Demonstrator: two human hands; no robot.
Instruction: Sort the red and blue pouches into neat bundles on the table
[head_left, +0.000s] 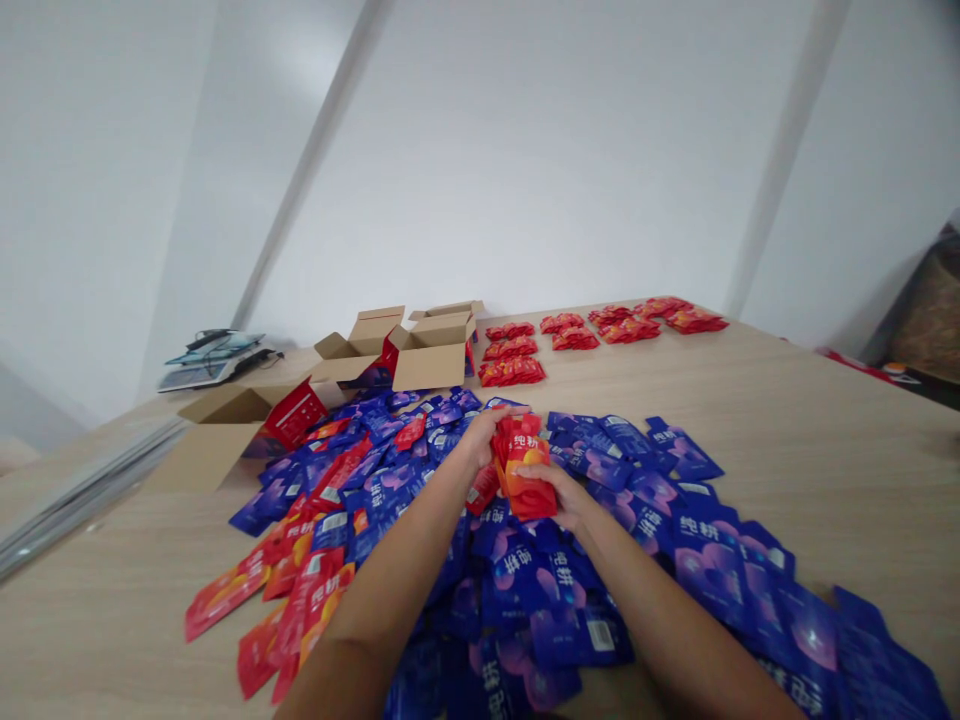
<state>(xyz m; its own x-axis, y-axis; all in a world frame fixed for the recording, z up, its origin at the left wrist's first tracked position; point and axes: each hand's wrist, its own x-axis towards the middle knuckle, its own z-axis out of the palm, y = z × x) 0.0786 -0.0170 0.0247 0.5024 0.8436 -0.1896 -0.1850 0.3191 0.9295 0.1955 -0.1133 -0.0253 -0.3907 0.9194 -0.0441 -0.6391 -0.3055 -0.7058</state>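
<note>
Between my two hands is a small stack of red pouches (529,455) with orange shapes and white characters. My left hand (487,432) grips its upper left edge. The fingers of my right hand (559,488) are closed on its lower right side, with the thumb across the front. Beneath and around both hands spreads a heap of blue pouches (517,580). More loose red pouches (300,580) lie on the left part of the heap and at its front left edge.
Open cardboard boxes (431,362) stand behind the heap, with another open box (225,425) farther left. Several piles of red pouches (511,372) sit in rows along the table's back. A scale (214,370) carrying packets and a cable is at the far left, near clear plastic strips (82,495).
</note>
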